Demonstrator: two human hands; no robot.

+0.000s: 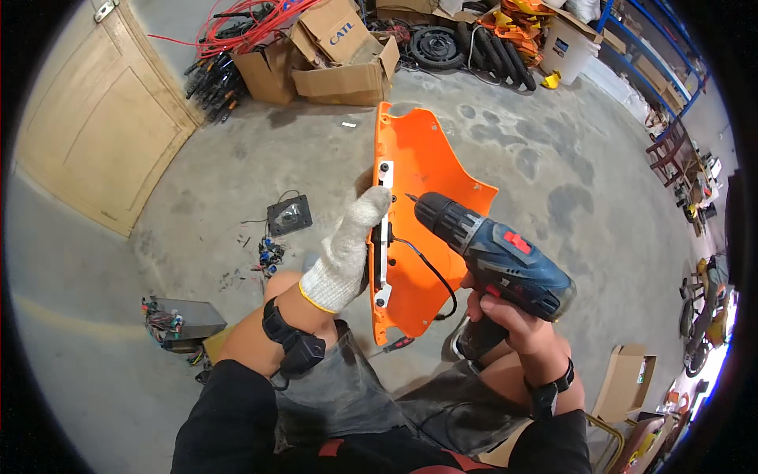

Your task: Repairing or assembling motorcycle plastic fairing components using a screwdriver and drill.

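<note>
My left hand (347,245), in a white knit glove with a yellow cuff edge, is closed on the left edge of an orange curved plastic panel (422,158). Along that edge runs a white metal bracket (384,268) fixed with dark screws, and a black cable (430,265) loops out from it across the panel. My bare right hand (513,316) grips a blue and black cordless drill (505,257) with red buttons. Its bit points left at the bracket, close to a dark screw; whether it touches cannot be told. The drill hides part of the panel's right side.
Cardboard boxes (347,75), red tubing (229,35) and small tyres (438,49) lie at the back. A black lamp-like unit (290,214) and loose connectors (270,251) rest on the floor at left, near a grey box with wires (197,317). Shelving (647,59) stands far right.
</note>
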